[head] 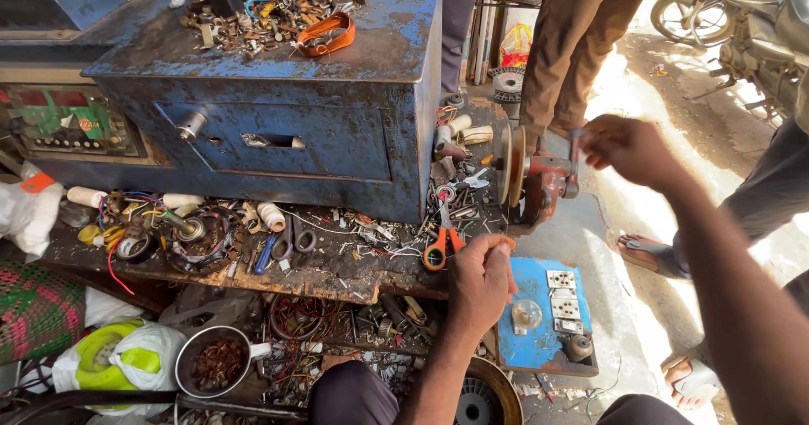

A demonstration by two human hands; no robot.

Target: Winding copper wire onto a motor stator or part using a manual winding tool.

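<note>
Cluttered with wire scraps, screws and small parts, the desk (pixel 337 277) runs under a big blue metal box (pixel 278 96), and everything below is placed from that box.

Seen from the head camera, a red hand-cranked winder (pixel 539 181) stands just off the box's right front corner, its pale discs facing the box. The right hand (pixel 628 147) is on the far side of the winder from the box, its grip clenched on the crank handle (pixel 575 151). The left hand (pixel 480 282) is below the box's right corner, in front of the winder, fingers curled; something orange shows at the fingertips, but what the grip holds I cannot tell.

Orange-handled scissors (pixel 440 244) lie on the desk just left of that hand, under the box's right edge. A second pair of scissors (pixel 291 241) with dark handles lies under the box's middle. An orange strap (pixel 327 36) sits on top of the box. A blue panel (pixel 543 315) with white sockets lies below and right of the box, beside the left hand. Another person's brown trouser legs (pixel 581 46) stand right of the box.
</note>
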